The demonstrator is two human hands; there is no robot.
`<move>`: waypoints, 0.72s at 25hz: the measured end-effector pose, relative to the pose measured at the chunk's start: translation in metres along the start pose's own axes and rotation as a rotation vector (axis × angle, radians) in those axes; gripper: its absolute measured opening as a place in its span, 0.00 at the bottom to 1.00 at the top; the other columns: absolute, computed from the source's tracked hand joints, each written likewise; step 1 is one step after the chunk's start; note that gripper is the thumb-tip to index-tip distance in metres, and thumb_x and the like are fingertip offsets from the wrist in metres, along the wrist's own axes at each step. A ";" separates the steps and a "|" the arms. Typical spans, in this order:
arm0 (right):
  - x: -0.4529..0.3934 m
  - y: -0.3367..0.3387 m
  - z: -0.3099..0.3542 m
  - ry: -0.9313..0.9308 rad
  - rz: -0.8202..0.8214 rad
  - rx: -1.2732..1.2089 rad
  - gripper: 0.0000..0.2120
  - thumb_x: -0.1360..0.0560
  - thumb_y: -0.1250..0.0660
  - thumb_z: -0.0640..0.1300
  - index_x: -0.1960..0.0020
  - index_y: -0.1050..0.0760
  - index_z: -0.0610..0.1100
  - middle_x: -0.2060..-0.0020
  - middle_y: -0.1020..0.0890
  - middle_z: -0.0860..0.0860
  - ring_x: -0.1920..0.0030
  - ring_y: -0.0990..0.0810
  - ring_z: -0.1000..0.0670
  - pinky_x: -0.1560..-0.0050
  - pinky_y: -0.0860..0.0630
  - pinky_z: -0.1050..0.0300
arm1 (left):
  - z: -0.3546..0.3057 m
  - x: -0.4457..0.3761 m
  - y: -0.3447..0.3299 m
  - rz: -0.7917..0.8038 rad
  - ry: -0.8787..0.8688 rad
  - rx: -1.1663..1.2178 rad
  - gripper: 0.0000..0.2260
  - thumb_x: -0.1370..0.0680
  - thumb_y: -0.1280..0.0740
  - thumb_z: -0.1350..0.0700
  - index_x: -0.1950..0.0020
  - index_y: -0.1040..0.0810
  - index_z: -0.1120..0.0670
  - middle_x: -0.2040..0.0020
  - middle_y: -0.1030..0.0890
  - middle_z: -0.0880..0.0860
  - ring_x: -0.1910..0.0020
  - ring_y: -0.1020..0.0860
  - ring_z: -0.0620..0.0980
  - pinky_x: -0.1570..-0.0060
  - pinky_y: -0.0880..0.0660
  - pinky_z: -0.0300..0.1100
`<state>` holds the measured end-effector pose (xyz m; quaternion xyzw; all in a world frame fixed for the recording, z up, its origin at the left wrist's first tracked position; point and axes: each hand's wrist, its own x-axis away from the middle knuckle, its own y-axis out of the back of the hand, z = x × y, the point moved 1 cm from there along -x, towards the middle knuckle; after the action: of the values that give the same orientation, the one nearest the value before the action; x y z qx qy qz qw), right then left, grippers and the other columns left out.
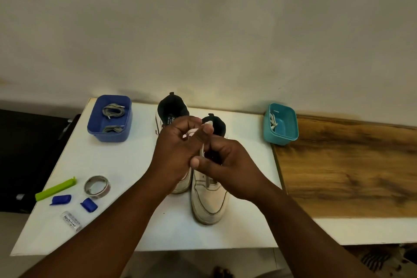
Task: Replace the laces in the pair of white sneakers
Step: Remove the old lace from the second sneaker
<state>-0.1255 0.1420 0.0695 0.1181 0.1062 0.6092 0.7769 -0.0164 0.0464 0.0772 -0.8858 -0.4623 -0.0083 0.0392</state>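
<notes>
Standing side by side near the middle of the white worktop [158, 232] are two white sneakers, toes toward the person and dark collars toward the wall. The right sneaker [208, 201] is mostly in view; the left sneaker [181, 184] is largely hidden behind the hands. Both hands hover above the shoes' openings, close together and touching. The left hand [178, 149] has its fingers curled and pinches a white lace [201, 150] near its upper end, just over the dark collar of the right sneaker. The right hand [228, 165] is curled as well, thumb forward, and holds the same lace lower down, where it runs down to the eyelets of the right sneaker.

At the far left of the worktop sits a blue tub [110, 128] with two bundles of grey laces [114, 110] inside. At the far right edge stands a teal tub [282, 133] holding white laces [273, 122]. Near the left front lie a green clip [55, 189], a roll of tape [97, 186], two small blue pieces [61, 199] and a small clear labelled tube [71, 220]. A wood-patterned surface [349, 165] adjoins on the right.
</notes>
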 end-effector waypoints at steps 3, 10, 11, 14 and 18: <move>-0.001 0.015 0.001 -0.020 -0.287 -0.225 0.08 0.19 0.33 0.43 0.56 0.19 0.46 0.63 0.21 0.48 0.66 0.26 0.54 0.65 0.28 0.60 | 0.006 -0.009 0.009 -0.117 0.124 0.166 0.15 0.33 0.29 0.37 0.56 0.16 0.47 0.57 0.16 0.45 0.57 0.21 0.41 0.55 0.27 0.39; 0.018 0.105 -0.050 -0.731 -0.677 0.048 0.10 0.19 0.39 0.43 0.55 0.23 0.40 0.66 0.17 0.47 0.62 0.20 0.47 0.58 0.24 0.52 | 0.012 -0.016 0.029 -0.602 0.256 0.730 0.14 0.19 0.35 0.42 0.59 0.25 0.49 0.67 0.22 0.46 0.69 0.26 0.43 0.65 0.28 0.37; 0.022 0.107 -0.059 -0.815 -0.480 0.286 0.13 0.19 0.38 0.44 0.56 0.22 0.38 0.68 0.15 0.46 0.63 0.18 0.45 0.58 0.23 0.50 | 0.010 -0.017 0.031 -0.641 0.199 0.720 0.13 0.19 0.35 0.42 0.58 0.25 0.49 0.66 0.23 0.46 0.71 0.29 0.43 0.68 0.31 0.37; 0.027 0.099 -0.073 -0.940 0.031 0.739 0.20 0.19 0.38 0.52 0.60 0.19 0.39 0.68 0.14 0.51 0.63 0.15 0.48 0.54 0.19 0.51 | 0.010 -0.020 0.036 -0.656 0.050 0.507 0.11 0.18 0.37 0.44 0.58 0.24 0.47 0.64 0.22 0.46 0.72 0.31 0.43 0.71 0.35 0.39; 0.010 0.069 -0.060 -0.538 -0.155 1.218 0.18 0.20 0.38 0.63 0.43 0.22 0.49 0.50 0.18 0.51 0.49 0.17 0.47 0.51 0.22 0.53 | 0.044 -0.011 0.022 -0.291 -0.136 -0.595 0.07 0.20 0.34 0.52 0.47 0.20 0.41 0.46 0.19 0.46 0.48 0.22 0.49 0.48 0.25 0.48</move>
<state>-0.2053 0.1711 0.0341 0.6754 0.2419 0.3322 0.6123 -0.0054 0.0281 0.0318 -0.7816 -0.5628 -0.0892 -0.2537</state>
